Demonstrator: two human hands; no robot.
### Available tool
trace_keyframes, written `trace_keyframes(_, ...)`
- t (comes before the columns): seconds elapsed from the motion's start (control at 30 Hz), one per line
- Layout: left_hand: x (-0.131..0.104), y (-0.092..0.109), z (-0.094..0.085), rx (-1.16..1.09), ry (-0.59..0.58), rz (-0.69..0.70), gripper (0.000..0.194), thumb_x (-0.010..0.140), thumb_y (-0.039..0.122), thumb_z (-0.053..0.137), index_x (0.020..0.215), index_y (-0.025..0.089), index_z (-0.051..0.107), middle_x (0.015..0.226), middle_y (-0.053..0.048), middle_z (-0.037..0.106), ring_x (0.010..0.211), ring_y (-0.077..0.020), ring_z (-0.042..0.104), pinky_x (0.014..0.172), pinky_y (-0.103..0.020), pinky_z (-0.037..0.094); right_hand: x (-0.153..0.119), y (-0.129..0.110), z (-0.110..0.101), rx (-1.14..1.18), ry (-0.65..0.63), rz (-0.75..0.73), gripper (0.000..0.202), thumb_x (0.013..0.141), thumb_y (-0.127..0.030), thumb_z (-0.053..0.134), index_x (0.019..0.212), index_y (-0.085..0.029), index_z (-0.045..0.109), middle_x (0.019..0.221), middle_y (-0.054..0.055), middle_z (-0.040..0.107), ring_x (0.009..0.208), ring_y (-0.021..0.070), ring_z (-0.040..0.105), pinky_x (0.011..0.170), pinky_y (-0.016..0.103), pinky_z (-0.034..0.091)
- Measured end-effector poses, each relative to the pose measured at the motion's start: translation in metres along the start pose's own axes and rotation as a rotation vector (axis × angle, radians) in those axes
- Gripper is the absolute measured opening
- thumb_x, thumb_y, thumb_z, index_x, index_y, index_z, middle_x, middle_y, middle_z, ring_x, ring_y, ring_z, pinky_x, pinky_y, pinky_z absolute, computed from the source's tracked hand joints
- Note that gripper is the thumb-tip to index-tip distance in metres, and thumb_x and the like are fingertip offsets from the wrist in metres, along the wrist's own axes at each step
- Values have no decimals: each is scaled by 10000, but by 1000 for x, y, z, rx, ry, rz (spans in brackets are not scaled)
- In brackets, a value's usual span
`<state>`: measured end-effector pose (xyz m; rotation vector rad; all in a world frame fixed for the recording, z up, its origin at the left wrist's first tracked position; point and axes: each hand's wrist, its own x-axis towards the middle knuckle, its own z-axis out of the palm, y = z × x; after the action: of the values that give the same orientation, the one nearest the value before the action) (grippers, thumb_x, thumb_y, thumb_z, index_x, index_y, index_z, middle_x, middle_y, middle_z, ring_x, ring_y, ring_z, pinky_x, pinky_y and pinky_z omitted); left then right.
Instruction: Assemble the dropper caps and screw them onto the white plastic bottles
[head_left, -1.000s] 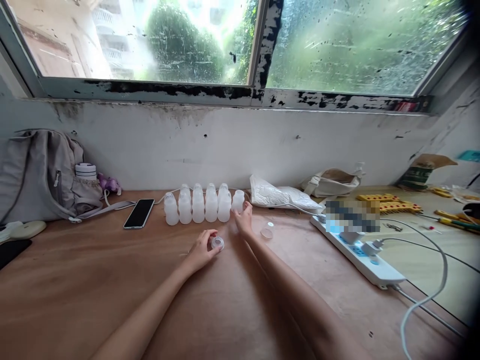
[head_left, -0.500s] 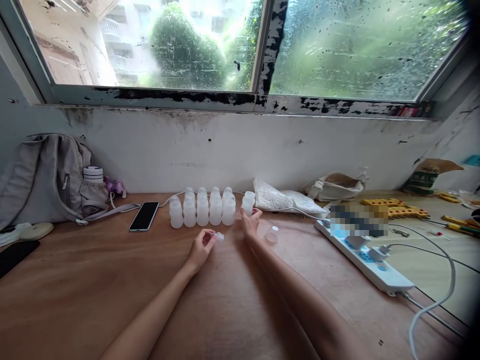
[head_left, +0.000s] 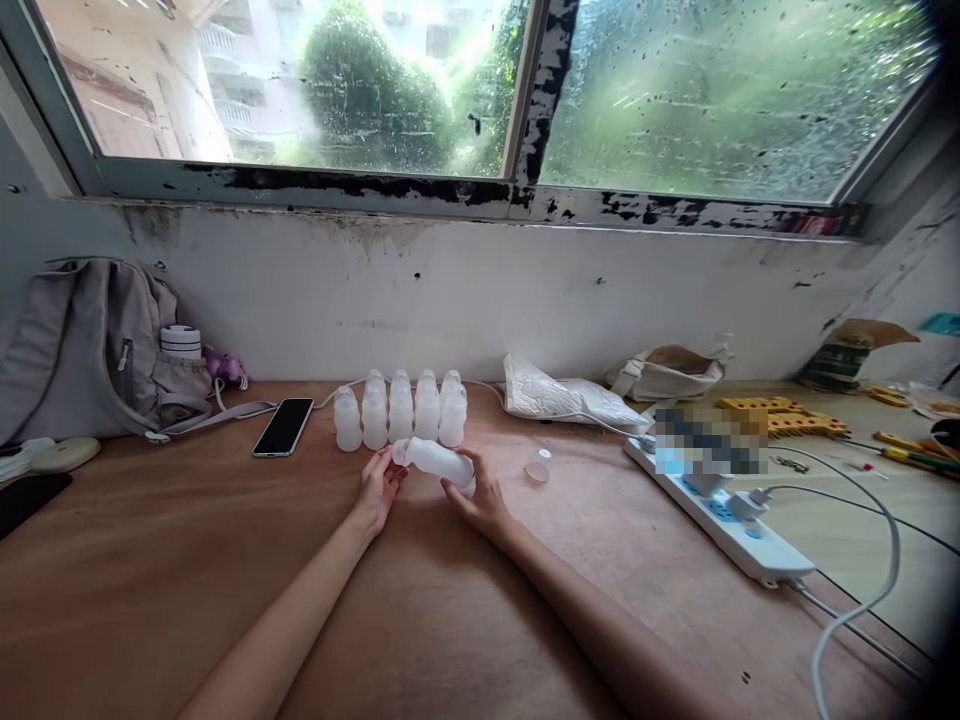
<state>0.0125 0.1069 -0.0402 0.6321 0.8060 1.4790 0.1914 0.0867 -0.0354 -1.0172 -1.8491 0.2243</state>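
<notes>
A frosted white plastic bottle (head_left: 436,460) lies tilted sideways in the air, its neck pointing left. My right hand (head_left: 484,497) grips it round the base, fingers closed. My left hand (head_left: 381,488) is closed at the bottle's neck, thumb and fingers pinched beside the mouth. The small clear plastic fitting held there a moment ago is mostly hidden by the fingers and neck. Behind the hands, several matching frosted bottles (head_left: 401,410) stand upright in close rows. Right of my right hand, a clear plastic cap (head_left: 538,465) rests on the wooden table (head_left: 420,620).
A phone (head_left: 283,428) lies left of the bottles, with a grey backpack (head_left: 82,350) beyond it. White plastic packaging (head_left: 566,393) rests near the wall. On the right are a power strip (head_left: 720,515) with plugs and a looping white cable (head_left: 892,560).
My right hand has brought the bottle from beside the rows toward me and left, tipping it sideways. My left hand has moved slightly left and now meets the bottle's neck.
</notes>
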Motion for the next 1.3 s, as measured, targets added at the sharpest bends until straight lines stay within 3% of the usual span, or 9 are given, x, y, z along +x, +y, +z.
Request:
trace_keyframes(0.2, -2, 2, 4, -73, 15, -32, 186, 670, 285, 663, 798, 176, 583, 816, -7, 630, 689, -107, 573, 626, -222, 450, 2, -3, -1, -31, -63, -50, 406, 732, -224, 550, 1109, -208, 399, 1044, 97, 484, 948, 224, 514, 790, 345, 450)
trace_keyframes(1.07, -5, 3, 3, -47, -36, -20, 189, 644, 270, 696, 749, 179, 569, 863, 5, 600, 760, -107, 555, 691, -231, 418, 4, -3, -7, 97, -24, 13, 409, 692, -149, 570, 1081, -215, 461, 1050, 82, 500, 987, 223, 506, 842, 347, 420)
trace_keyframes(1.3, -5, 3, 2, -36, -41, -22, 210, 627, 265, 705, 763, 173, 574, 860, -9, 610, 759, -115, 561, 700, -236, 418, 3, 1, -5, 74, 6, -34, 411, 691, -139, 576, 1081, -220, 473, 1077, 88, 482, 1026, 231, 482, 868, 368, 411)
